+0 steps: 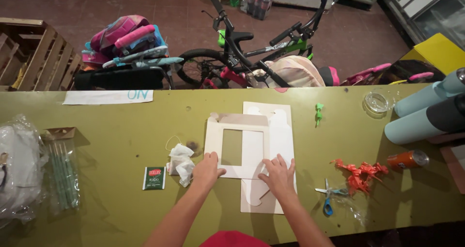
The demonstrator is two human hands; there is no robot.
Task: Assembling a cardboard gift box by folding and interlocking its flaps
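Hands press flat on a beige cardboard cut-out with a square window (237, 145), which lies in the middle of the olive-green table (121, 130). Left hand (207, 169) rests open on its lower left corner, right hand (279, 174) open on its lower right part; neither grips. Near the left hand lie a crumpled white tissue (181, 163) and a small green sachet with a red label (154, 178). A white paper strip (108, 97) lies at the far edge.
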